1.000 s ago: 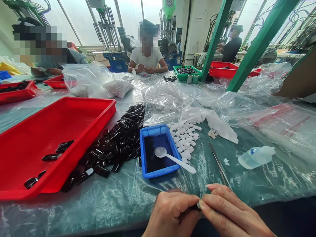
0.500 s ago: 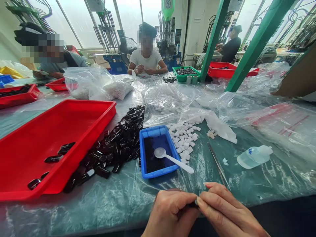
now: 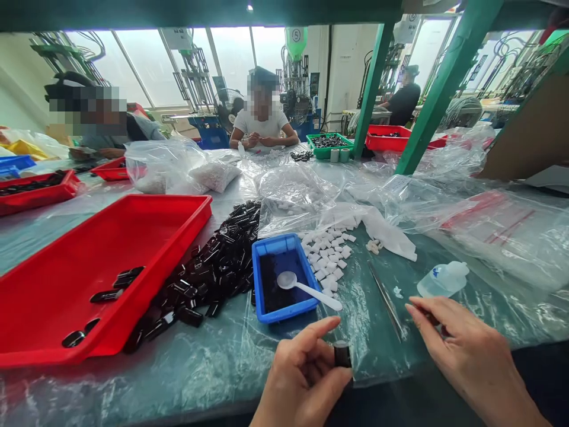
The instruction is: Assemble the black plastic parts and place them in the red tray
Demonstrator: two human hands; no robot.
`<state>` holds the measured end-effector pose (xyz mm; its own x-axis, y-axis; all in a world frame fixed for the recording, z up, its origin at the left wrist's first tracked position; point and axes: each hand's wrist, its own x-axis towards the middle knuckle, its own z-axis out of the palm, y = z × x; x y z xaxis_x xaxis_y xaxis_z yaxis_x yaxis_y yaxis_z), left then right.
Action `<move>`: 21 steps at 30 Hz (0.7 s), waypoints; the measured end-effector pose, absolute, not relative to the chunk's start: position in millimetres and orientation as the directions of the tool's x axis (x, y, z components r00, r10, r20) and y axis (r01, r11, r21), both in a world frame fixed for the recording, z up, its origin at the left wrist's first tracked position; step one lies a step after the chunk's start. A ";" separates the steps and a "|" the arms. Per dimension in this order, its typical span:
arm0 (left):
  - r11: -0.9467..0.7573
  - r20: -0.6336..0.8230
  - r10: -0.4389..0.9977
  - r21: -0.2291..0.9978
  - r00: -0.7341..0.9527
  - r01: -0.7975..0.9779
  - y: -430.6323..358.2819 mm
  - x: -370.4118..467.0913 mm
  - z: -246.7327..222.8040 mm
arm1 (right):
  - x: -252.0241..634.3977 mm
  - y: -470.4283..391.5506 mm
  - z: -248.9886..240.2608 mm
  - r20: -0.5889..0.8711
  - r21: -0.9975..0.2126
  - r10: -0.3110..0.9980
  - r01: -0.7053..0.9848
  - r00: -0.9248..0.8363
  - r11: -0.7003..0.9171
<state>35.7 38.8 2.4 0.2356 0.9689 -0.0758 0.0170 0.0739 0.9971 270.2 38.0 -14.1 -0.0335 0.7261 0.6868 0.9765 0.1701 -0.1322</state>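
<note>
Near the front edge of the table, my left hand (image 3: 302, 370) holds a small black piece (image 3: 342, 354) between thumb and fingers, its index finger raised. My right hand (image 3: 466, 344) is apart from it on the right, thumb and index finger separated, with nothing visible between them. It is nearest to a clear bottle (image 3: 443, 279) lying on its side and metal tweezers (image 3: 386, 302). A blue tray (image 3: 284, 316) with dark contents stands ahead of my left hand, a white spoon (image 3: 317, 295) resting across it. White pads (image 3: 329, 261) lie beside the tray.
A pile of black pieces (image 3: 213, 261) lies between the blue tray and a large red tray (image 3: 111, 243) at the left. Plastic bags (image 3: 297, 184) spread behind. Green posts (image 3: 373, 95) rise at the right. Other people sit across the table.
My hands have separated. The right hand has moved right, towards the bottle, and its fingers have parted. My left hand keeps the black piece, now more visible. The view has tilted upward.
</note>
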 end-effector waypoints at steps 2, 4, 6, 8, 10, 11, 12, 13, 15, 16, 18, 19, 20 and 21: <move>0.102 -0.097 0.963 0.995 0.251 -0.008 39.3 34.5 3.1 | 276.8 44.4 -18.5 0.677 -0.087 0.736 0.992 -0.008 0.090; 0.109 -0.103 0.964 0.994 0.247 -0.011 39.4 33.2 3.2 | 276.6 49.5 -21.3 0.653 -0.072 0.757 0.996 0.013 0.045; 0.108 -0.102 0.964 0.994 0.245 -0.010 38.9 31.8 2.8 | 272.8 53.2 -22.7 0.637 -0.060 0.770 0.998 0.032 0.008; 0.113 -0.104 0.960 0.993 0.258 -0.017 38.3 30.1 1.8 | 268.9 55.8 -23.1 0.625 -0.058 0.780 0.998 0.043 -0.009; 0.124 -0.110 0.956 0.992 0.274 -0.035 37.7 28.7 0.2 | 266.7 57.7 -23.1 0.617 -0.061 0.786 0.998 0.044 -0.008; 0.123 -0.107 0.955 0.992 0.277 -0.041 37.6 28.2 -0.5 | 266.5 58.2 -23.3 0.615 -0.065 0.787 0.998 0.046 -0.007; 0.118 -0.101 0.955 0.992 0.280 -0.044 37.6 27.8 -1.0 | 266.6 58.5 -23.6 0.613 -0.069 0.788 0.998 0.047 -0.006; 0.109 -0.092 0.955 0.993 0.283 -0.046 37.8 27.5 -1.3 | 267.1 58.5 -24.0 0.611 -0.074 0.790 0.997 0.052 -0.008; 0.088 -0.073 0.955 0.995 0.286 -0.040 38.6 27.4 -0.9 | 268.6 58.2 -25.2 0.605 -0.087 0.793 0.996 0.066 -0.017; 0.084 -0.070 0.955 0.996 0.288 -0.038 39.1 27.4 -0.3 | 269.2 58.0 -25.8 0.600 -0.091 0.797 0.996 0.072 -0.022; 0.099 -0.084 0.953 0.994 0.290 -0.040 40.6 27.7 1.4 | 269.8 58.0 -26.7 0.585 -0.096 0.807 0.995 0.083 -0.033; 0.116 -0.099 0.951 0.992 0.294 -0.042 41.4 27.9 2.4 | 269.6 58.2 -26.9 0.578 -0.099 0.812 0.994 0.088 -0.038; 0.138 -0.116 0.946 0.989 0.302 -0.052 42.1 28.2 3.5 | 269.2 58.7 -26.9 0.568 -0.103 0.818 0.994 0.092 -0.041; 0.160 -0.131 0.942 0.985 0.308 -0.071 42.7 28.5 4.5 | 268.6 59.3 -26.9 0.559 -0.107 0.823 0.993 0.096 -0.043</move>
<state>28.5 42.7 4.5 0.3083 0.9422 -0.1310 -0.0712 0.1602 0.9845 268.6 59.3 -26.9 0.0962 0.8234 0.5593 0.9933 -0.0431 -0.1075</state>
